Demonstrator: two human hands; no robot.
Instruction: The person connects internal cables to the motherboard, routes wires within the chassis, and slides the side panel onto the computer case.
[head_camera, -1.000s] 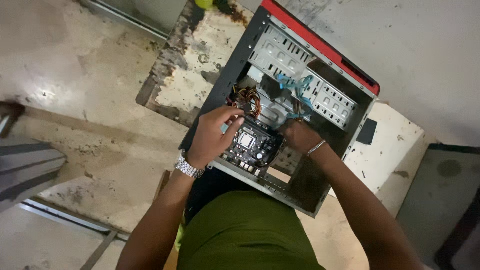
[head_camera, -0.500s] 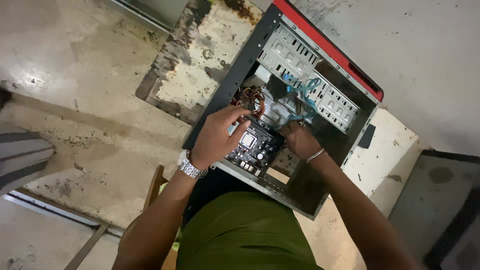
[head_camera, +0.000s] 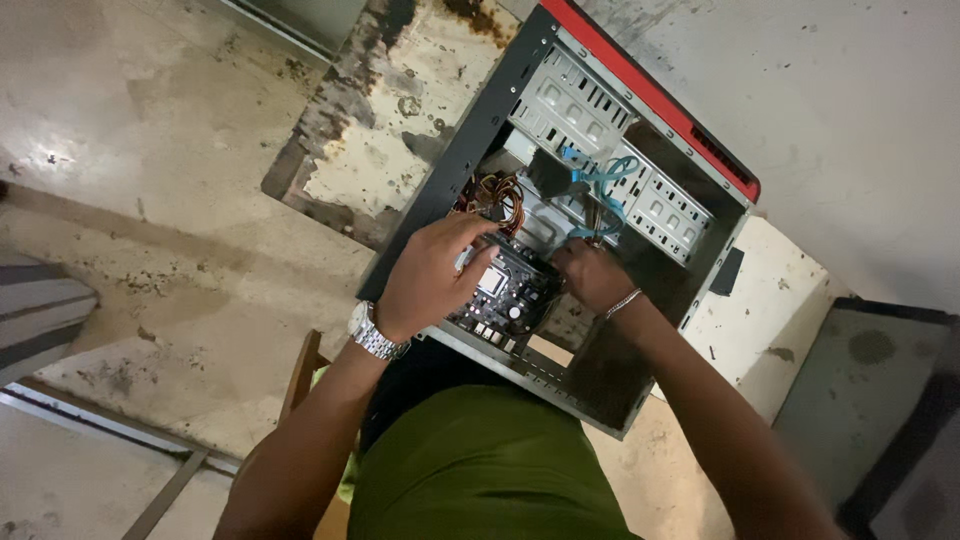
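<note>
An open desktop computer case (head_camera: 455, 170) with a red front panel lies on its side on the floor. Inside it sits a small dark motherboard (head_camera: 505, 295). My left hand (head_camera: 430, 275), with a metal wristwatch, grips the board's left edge, beside a bundle of orange and yellow wires (head_camera: 500, 198). My right hand (head_camera: 590, 275), wearing a thin bracelet, holds the board's right edge, just under some blue cables (head_camera: 600, 185). Silver drive bays (head_camera: 590, 115) fill the far end of the case.
The floor (head_camera: 150, 180) is stained concrete with a rough broken patch (head_camera: 385, 130) left of the case. A dark metal frame edge (head_camera: 870, 350) lies at the right. A wooden chair edge (head_camera: 300, 370) shows beside my green-clad lap.
The view has shifted, so the case sits further right and higher. Both hands stay on the motherboard; my left hand has moved slightly along its upper left edge.
</note>
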